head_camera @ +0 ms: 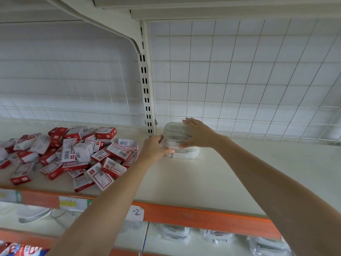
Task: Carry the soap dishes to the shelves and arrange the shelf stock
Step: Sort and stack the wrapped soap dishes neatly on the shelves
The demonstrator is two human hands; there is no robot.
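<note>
A small stack of clear and white soap dishes [174,131] stands at the back of the white shelf [212,174], close to the slotted upright. My left hand [156,147] grips the stack's left side, thumb along the lower dish. My right hand [198,133] lies over the top and right side of the stack, fingers fairly straight, thumb against its front. Both arms reach in from the bottom of the view.
A loose heap of red and white boxes [73,152] covers the left part of the shelf, touching my left wrist area. The slotted upright [146,85] and wire grid back panel [239,80] stand behind. An orange price rail [203,217] edges the shelf; wrapped dishes lie below.
</note>
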